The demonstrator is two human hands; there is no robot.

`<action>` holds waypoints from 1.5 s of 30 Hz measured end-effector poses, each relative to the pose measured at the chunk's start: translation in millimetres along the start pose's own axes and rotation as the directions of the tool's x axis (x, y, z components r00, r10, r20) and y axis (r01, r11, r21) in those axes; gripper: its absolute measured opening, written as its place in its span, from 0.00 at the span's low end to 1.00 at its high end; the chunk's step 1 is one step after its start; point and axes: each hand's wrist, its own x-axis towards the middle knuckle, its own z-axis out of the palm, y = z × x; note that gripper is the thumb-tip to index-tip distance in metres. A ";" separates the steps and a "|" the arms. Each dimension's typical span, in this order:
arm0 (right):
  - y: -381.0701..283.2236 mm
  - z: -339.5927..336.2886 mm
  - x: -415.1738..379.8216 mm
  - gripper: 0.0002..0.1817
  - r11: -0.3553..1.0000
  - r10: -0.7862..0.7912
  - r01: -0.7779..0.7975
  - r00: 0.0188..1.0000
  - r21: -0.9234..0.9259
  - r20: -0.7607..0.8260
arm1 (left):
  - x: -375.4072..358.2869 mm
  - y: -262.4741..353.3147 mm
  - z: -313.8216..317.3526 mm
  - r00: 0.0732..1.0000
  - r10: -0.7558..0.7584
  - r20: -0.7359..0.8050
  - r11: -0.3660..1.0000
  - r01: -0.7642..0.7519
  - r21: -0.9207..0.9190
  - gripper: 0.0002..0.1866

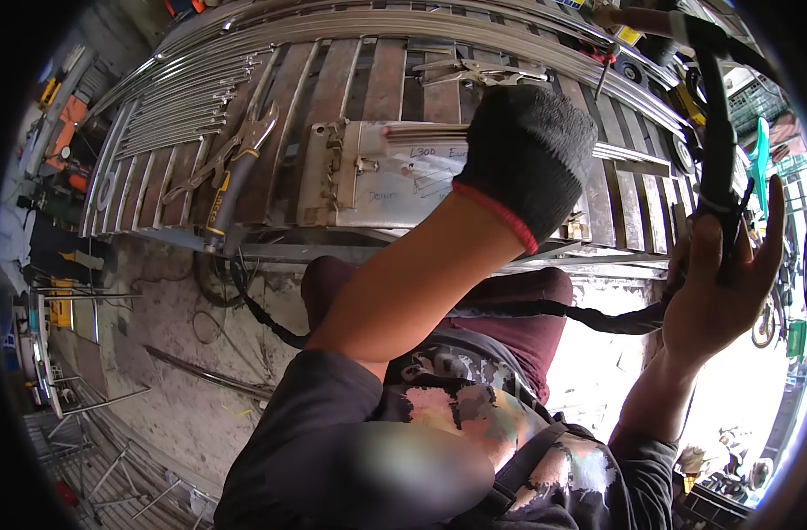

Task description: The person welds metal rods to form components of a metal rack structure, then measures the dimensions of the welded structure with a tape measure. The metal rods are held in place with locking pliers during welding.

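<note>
1. Workshop clutter rings a slatted surface (324, 88), with a pale, stained floor (156, 309) on the near side and to the left.
2. Long metal rods (333, 28) run across the far part of the surface, and a row of thinner rods (178, 115) lies side by side at the left.
3. Toward the left near edge, locking pliers (236, 146) lie beside a tool with a yellow-and-black handle (222, 199). More locking pliers (474, 72) rest at the far middle.
4. Flat at the near middle sits a metal plate (386, 190) with handwriting, including "L300", and a hinge-like fitting (333, 168) at its left end.
5. Over the right part of the plate is the left hand (531, 159), in a dark knit glove with a red cuff. A bundle of thin strips (426, 132) runs up to it from the left; its fingers are hidden, so whether it grips them cannot be told.
6. At the right, the bare right hand (726, 283) is open wide, fingers spread and pointing to the far side. A black wrapped hose (717, 132) comes down to it from the far right; whether they touch is unclear.
7. Another black wrapped length (527, 307) crosses the person's lap (545, 353) toward that hand.
</note>
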 end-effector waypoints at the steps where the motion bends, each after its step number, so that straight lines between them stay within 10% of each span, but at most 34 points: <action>1: -1.0 -2.2 0.9 0.41 0.999 -0.044 0.043 0.999 -0.012 -0.025 | -2.2 0.7 -6.7 1.000 0.014 0.019 1.000 -0.015 0.003 0.06; 8: 6.4 -16.8 -8.3 0.38 0.998 -0.055 0.052 0.994 -0.025 -0.098 | -16.1 -11.5 44.1 0.997 -0.071 -0.005 0.906 0.066 0.418 0.10; 11: 10.9 -21.7 -11.2 0.40 0.998 -0.045 0.047 0.996 0.030 -0.080 | -13.0 -9.1 40.4 0.976 -0.039 0.215 0.952 -0.030 0.306 0.11; 15: 18.3 -23.7 -13.9 0.39 0.994 -0.066 0.073 0.994 0.081 -0.082 | -7.5 -18.9 11.1 0.926 -0.035 0.376 0.999 0.028 0.026 0.46; 18: 17.1 -28.9 -16.5 0.39 0.996 -0.034 0.038 0.998 0.082 -0.049 | -12.1 -36.4 23.5 0.975 0.050 0.216 0.996 -0.033 -0.084 0.56; 22: 17.5 -27.7 -19.0 0.39 0.993 -0.031 0.032 0.999 0.113 -0.009 | 30.3 -43.1 16.3 0.662 -0.077 0.745 0.988 0.151 -0.032 0.63; 26: 11.1 -27.4 -19.3 0.38 0.997 -0.069 0.069 0.998 0.039 0.004 | 32.5 -24.0 9.6 0.844 -0.145 0.517 0.951 -0.026 0.309 0.71; 31: -10.7 -35.3 -26.0 0.34 0.995 0.086 -0.092 0.986 0.035 0.140 | 26.7 -11.7 0.0 0.993 -0.031 0.113 0.953 -0.005 0.304 0.07; 45: -25.9 4.1 -33.7 0.34 0.988 -0.116 0.078 0.945 0.134 0.305 | 25.7 1.2 0.8 0.992 0.001 0.128 1.000 -0.003 0.016 0.09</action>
